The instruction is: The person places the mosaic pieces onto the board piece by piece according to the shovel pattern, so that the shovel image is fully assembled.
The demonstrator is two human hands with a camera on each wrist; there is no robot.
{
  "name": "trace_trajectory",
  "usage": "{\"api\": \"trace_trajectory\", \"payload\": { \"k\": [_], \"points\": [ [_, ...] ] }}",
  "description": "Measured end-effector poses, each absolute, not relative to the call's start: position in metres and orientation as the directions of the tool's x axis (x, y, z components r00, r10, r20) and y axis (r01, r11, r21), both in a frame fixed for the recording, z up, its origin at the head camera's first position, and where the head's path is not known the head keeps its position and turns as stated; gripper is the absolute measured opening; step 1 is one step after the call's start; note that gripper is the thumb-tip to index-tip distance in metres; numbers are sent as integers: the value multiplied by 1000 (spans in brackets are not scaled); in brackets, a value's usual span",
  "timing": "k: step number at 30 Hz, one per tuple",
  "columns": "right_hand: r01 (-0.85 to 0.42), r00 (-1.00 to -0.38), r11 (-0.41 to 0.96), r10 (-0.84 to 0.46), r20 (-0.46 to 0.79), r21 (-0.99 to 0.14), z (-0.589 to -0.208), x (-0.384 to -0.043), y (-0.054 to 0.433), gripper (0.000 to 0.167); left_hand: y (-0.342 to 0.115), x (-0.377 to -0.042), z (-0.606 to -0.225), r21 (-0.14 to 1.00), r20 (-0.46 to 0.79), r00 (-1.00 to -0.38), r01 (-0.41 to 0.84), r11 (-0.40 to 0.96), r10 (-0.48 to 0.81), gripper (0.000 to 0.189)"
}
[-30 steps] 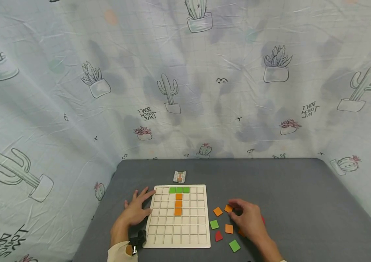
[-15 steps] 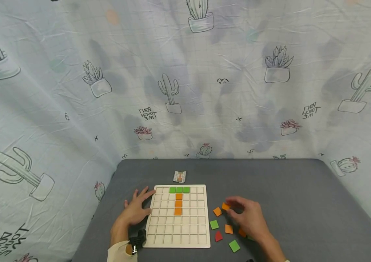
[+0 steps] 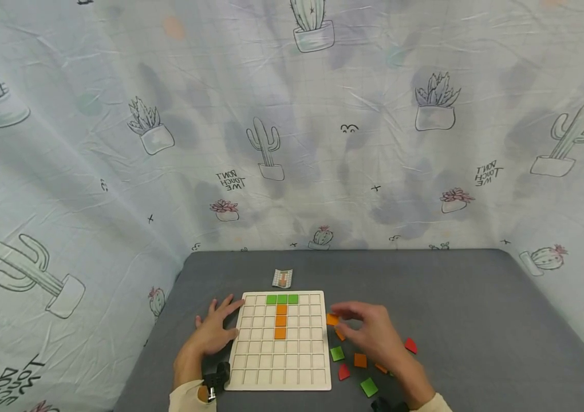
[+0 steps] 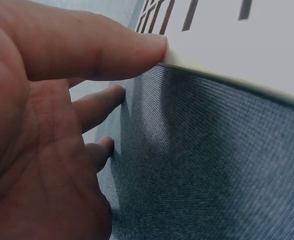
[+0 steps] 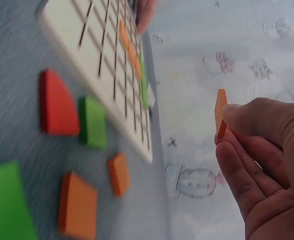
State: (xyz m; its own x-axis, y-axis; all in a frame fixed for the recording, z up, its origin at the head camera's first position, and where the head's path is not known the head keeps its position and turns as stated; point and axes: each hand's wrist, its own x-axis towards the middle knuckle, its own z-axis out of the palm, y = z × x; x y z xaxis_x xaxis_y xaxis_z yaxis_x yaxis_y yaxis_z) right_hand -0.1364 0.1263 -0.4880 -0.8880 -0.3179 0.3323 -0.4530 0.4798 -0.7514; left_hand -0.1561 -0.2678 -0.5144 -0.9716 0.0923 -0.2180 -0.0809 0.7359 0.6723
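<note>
- The right hand (image 3: 374,329), at the 3 o'clock side of the board (image 3: 292,361), pinched an orange tile (image 3: 331,319) between thumb and fingertips; the tile looked lifted off the tabletop (image 3: 452,297), near the board's edge.
- A light grip on the tile's sides seemed best, leaving its underside free so that it could lie flat wherever it was lowered.
- The left hand (image 3: 212,335) lay at 9 o'clock, fingers spread and gripping nothing, thumb touching the board's edge; gentle, even pressure there would probably have stopped any sliding.
- The board carried three green tiles (image 3: 282,299) in a row at 12 o'clock and three orange tiles (image 3: 281,320) below the middle one; high fingers suited passing over these.
- A second orange tile (image 3: 341,336), partly hidden by the right hand, could have been dragged by a low thumb.
- Toward 4 o'clock lay a green tile (image 3: 336,353) and a red piece (image 3: 343,372).
- Beyond 12 o'clock lay a small card (image 3: 283,278), best left uncovered.
</note>
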Motion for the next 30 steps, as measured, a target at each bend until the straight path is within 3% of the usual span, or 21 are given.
{"api": "trace_trajectory", "payload": {
  "k": [13, 30],
  "points": [
    [-499, -839, 381, -438, 323, -778, -485, -138, 80, 30, -267, -157, -515, 664, -217, -973, -85, 743, 83, 74],
    [-520, -779, 325, -559, 283, -790, -510, -140, 40, 28, -265, -157, -514, 655, -208, -975, -77, 752, 81, 74]
  ]
}}
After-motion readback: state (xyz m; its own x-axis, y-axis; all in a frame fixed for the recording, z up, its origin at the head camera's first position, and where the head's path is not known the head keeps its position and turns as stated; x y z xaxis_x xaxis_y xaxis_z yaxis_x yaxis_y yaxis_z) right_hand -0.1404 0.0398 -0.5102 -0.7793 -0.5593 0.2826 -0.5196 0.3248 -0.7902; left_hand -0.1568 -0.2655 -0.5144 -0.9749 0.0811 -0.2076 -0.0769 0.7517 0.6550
